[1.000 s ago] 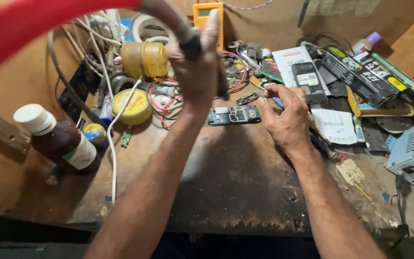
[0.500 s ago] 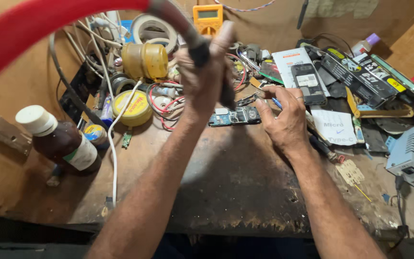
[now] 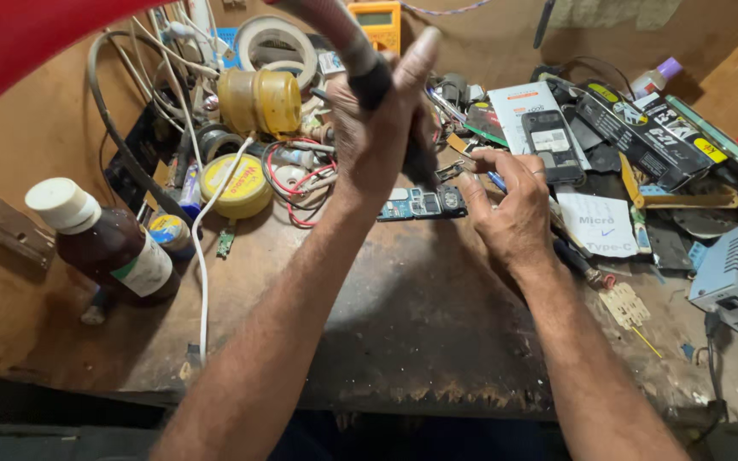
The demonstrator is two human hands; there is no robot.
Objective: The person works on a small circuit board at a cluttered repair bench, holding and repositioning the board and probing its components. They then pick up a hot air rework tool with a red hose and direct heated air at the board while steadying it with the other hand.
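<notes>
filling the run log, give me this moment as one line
left hand: grips hot-air tool handle | right hand: fingertips at circuit board | board: flat on workbench | brown bottle: upright, left

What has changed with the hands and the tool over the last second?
The left hand has kept its grip on the black-handled tool and tilted it more upright, its tip staying over the small circuit board. The right hand still rests beside the board, fingers slightly more curled. The brown bottle and yellow tin have not moved.
</notes>
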